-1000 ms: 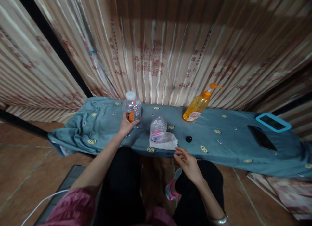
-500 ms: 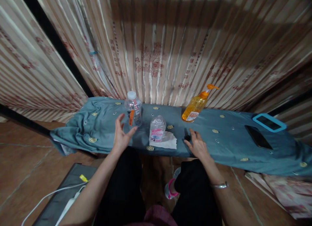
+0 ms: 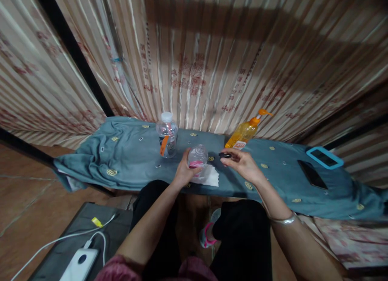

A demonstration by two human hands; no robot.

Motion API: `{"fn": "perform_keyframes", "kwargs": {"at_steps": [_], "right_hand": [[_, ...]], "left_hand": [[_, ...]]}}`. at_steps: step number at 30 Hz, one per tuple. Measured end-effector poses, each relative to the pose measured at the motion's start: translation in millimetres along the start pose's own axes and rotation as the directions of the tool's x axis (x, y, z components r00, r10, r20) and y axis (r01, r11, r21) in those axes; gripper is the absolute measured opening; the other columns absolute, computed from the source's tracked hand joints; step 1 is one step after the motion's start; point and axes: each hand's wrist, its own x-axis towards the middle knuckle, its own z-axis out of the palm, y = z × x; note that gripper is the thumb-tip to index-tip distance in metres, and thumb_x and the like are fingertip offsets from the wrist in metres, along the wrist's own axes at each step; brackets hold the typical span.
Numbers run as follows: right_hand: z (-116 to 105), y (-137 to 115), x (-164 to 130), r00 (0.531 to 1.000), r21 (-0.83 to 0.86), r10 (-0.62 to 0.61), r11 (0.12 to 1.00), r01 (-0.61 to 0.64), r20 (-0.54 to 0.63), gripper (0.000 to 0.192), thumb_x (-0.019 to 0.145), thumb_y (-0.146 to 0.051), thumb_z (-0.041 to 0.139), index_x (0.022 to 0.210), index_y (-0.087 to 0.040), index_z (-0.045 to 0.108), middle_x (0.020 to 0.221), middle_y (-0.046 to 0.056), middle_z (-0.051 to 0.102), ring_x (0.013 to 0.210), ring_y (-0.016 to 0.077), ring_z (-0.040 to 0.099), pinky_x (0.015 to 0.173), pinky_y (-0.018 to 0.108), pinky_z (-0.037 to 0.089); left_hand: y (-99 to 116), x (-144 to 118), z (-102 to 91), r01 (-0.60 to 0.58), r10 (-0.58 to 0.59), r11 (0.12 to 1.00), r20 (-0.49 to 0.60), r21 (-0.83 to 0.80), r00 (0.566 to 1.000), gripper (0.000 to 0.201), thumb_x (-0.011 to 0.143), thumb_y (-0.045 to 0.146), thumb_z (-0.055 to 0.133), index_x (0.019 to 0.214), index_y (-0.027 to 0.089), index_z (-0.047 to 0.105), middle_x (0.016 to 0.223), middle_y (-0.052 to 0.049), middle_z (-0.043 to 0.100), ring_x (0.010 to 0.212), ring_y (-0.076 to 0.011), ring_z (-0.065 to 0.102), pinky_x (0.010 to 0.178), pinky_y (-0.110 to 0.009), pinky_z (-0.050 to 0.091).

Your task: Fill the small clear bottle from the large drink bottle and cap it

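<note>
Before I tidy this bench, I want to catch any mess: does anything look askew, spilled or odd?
No spill shows. The blue cloth is bunched and rumpled at its left end. The small clear bottle, gripped by the left hand, stands uncapped on a white tissue; its black cap is in the right hand.

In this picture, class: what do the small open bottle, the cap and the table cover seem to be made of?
Small open bottle in the left hand: clear plastic, glossy, see-through. Black cap in the right hand: probably plastic, dark and smooth. Table cover: soft matte cloth, wrinkled and draping.
</note>
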Motion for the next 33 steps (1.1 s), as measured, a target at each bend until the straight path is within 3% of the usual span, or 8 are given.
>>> {"fn": "perform_keyframes", "kwargs": {"at_steps": [3,5,9,15,24,33], "right_hand": [[-22,-46,19,0.988,-0.037,-0.154,0.987,0.155,0.035,0.041,0.104,-0.045,0.069,0.136,-0.019,0.065,0.114,0.005,0.074,0.093,0.0183,0.073,0.087,0.041,0.063],[-32,-71,30,0.971,-0.105,-0.224,0.967,0.232,0.085,0.037,0.104,-0.041,0.069,0.134,-0.019,0.067,0.107,0.003,0.074,0.091,0.0186,0.072,0.090,0.043,0.062],[-41,-103,43,0.923,-0.228,-0.303,0.906,0.356,0.239,0.029,0.103,-0.032,0.070,0.129,-0.018,0.070,0.116,0.005,0.075,0.102,0.0205,0.073,0.099,0.046,0.060],[-43,-122,53,0.873,-0.384,-0.288,0.811,0.441,0.395,0.024,0.104,-0.033,0.070,0.122,-0.017,0.072,0.113,0.006,0.076,0.104,0.0211,0.073,0.098,0.045,0.061],[-45,-145,55,0.856,-0.566,-0.178,0.682,0.463,0.486,0.018,0.104,-0.024,0.069,0.120,-0.016,0.071,0.107,0.004,0.076,0.101,0.0197,0.075,0.094,0.042,0.062],[-36,-155,59,0.902,-0.703,-0.056,0.607,0.371,0.428,0.030,0.108,-0.044,0.065,0.109,-0.016,0.073,0.104,0.005,0.077,0.098,0.0194,0.076,0.093,0.042,0.063]], "left_hand": [[-2,-1,0.5,0.001,-0.001,1.000,0.008,-0.016,1.000,0.077,0.063,0.015,0.094,0.134,0.018,0.066,0.125,-0.009,0.079,0.119,-0.0316,0.076,0.111,-0.044,0.057],[-2,0,0.8,-0.001,0.001,1.000,0.007,-0.029,1.000,0.074,0.062,0.015,0.095,0.130,0.019,0.067,0.121,-0.007,0.081,0.114,-0.0300,0.077,0.107,-0.042,0.059],[-2,1,0.7,-0.013,0.013,1.000,0.015,-0.014,1.000,0.073,0.061,0.018,0.097,0.128,0.019,0.068,0.118,-0.006,0.081,0.111,-0.0294,0.077,0.104,-0.042,0.060],[-1,0,-0.3,-0.032,0.032,0.999,0.028,-0.006,0.999,0.075,0.062,0.018,0.099,0.130,0.020,0.068,0.125,-0.007,0.080,0.118,-0.0311,0.076,0.108,-0.045,0.058],[-1,-1,-0.8,-0.005,0.004,1.000,0.049,0.005,0.999,0.077,0.064,0.020,0.099,0.133,0.019,0.066,0.124,-0.007,0.080,0.117,-0.0311,0.076,0.106,-0.045,0.060],[3,-3,-0.1,0.017,-0.018,0.999,0.029,0.036,0.999,0.077,0.062,0.018,0.100,0.131,0.021,0.068,0.123,-0.006,0.081,0.117,-0.0317,0.077,0.105,-0.044,0.060]]}}
